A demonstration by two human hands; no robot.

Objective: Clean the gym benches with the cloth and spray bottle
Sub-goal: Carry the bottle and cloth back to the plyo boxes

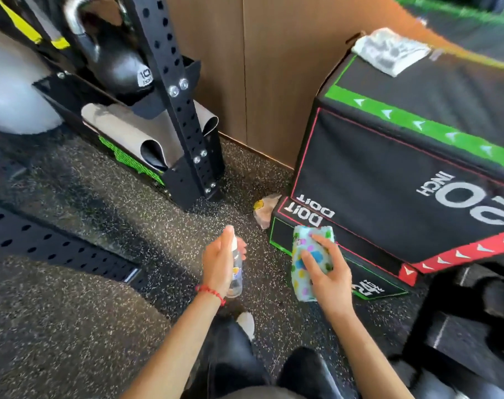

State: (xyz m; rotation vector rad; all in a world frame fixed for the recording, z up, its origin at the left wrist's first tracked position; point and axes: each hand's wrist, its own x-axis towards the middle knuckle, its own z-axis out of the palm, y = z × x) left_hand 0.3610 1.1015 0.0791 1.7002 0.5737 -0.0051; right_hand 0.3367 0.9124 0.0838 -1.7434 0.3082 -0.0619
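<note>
My left hand (220, 262) grips a small clear spray bottle (237, 269) upright over the speckled floor. My right hand (327, 273) holds a folded cloth (307, 254), pale blue with coloured spots, its fingers curled over it. The cloth hovers at the near corner of a low black padded box (369, 269) with green edging. On that low box sits a taller black padded box (403, 182) marked "20 INCH", with red and green bands.
A white-grey towel (390, 50) lies on top of the tall box. A crumpled wrapper (263, 210) sits on the floor by the box corner. A black perforated rack post (184, 110) with a kettlebell (115, 61) stands at left. A brown wall panel (259, 67) is behind. My leg and shoe (246, 326) are below.
</note>
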